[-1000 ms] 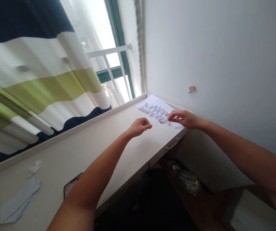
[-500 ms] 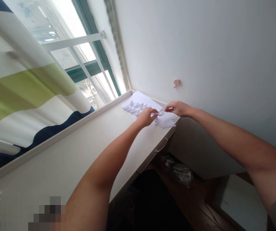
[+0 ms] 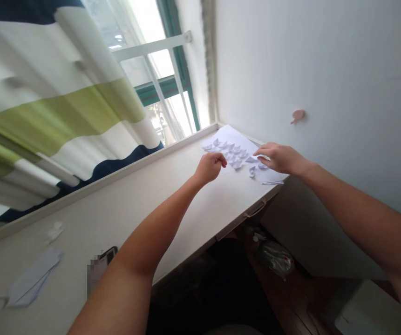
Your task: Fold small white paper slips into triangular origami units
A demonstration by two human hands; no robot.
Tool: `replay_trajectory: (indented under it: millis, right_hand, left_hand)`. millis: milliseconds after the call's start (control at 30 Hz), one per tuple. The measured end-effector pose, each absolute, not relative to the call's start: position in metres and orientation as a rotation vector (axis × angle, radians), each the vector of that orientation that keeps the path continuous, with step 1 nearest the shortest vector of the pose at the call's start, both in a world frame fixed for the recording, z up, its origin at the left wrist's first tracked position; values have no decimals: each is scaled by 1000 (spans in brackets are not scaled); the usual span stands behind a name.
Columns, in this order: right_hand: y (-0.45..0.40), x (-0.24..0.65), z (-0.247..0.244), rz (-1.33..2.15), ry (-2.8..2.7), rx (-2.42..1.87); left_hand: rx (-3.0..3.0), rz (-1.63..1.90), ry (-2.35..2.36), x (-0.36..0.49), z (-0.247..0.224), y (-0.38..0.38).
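Near folded papers (image 3: pixel 235 164) and desk edge (image 3: pixel 244 210), the right grip (image 3: pixel 277 157) stands parted; the left grip (image 3: pixel 209 168), beside open desktop (image 3: pixel 161 179), is unclear.

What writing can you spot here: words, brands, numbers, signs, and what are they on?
No text can be read.
Phone: partly pixelated, nothing legible.
Plastic bag: small red marks, too blurred to read.
Folded papers: no writing visible.

You have small white folded-paper pieces (image 3: pixel 231 148), peaked and sharply creased, clustered in rough rows on a white sheet (image 3: pixel 233 132) at the far end of the table (image 3: pixel 98 209); a single piece (image 3: pixel 252 172) sits apart, nearer you.
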State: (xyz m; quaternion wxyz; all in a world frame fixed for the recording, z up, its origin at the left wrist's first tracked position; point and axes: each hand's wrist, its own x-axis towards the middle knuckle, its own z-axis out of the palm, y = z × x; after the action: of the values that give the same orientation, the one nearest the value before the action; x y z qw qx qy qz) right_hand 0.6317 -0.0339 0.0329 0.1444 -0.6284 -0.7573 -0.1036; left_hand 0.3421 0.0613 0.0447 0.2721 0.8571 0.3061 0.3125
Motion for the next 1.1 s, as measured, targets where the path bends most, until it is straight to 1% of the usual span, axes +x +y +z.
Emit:
replay_trajectory:
  millis: [133, 233, 367, 467, 567, 667, 767, 933, 1100]
  right_hand:
    - [-2, 525, 48, -146, -2322, -1492]
    - [18, 406, 56, 63, -2432, -1213]
    - [23, 236, 62, 318, -2642, -802]
    - [18, 122, 59, 404, -2798, -534]
    - [15, 30, 49, 387, -2878, -347]
    - [13, -33, 36, 243, -2950, -274]
    - [12, -64, 25, 132, -3064, -270]
    - [10, -71, 19, -58, -3140, -238]
    - [12, -62, 28, -173, -3152, -243]
  left_hand:
    - [2027, 1087, 1030, 212, 69, 49]
    - [1811, 1305, 1288, 100, 75, 18]
    - [1756, 1452, 1642, -47, 64, -42]
    - [1701, 1409, 1952, -142, 46, -85]
    - [1772, 1097, 2270, -208, 26, -115]
    - [1915, 794, 2334, -241, 7, -129]
    - [1984, 590, 2319, -250, -7, -134]
    - [2139, 492, 2330, -249, -12, -137]
    - [2388, 451, 2325, -247, -4, -132]
